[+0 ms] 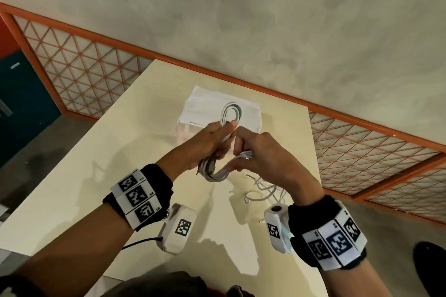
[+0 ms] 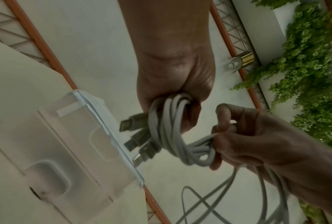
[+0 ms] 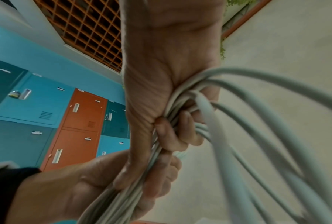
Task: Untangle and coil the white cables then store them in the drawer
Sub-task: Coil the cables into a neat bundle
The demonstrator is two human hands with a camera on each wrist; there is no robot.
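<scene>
Above the clear drawer box, both hands, left hand and right hand, grip 1 coiled white cable bundle.

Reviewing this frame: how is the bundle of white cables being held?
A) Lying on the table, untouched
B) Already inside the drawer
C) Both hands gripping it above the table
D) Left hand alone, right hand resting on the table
C: the left hand and the right hand both grip the bundle of white cables above the table, in front of the translucent drawer unit.
</scene>
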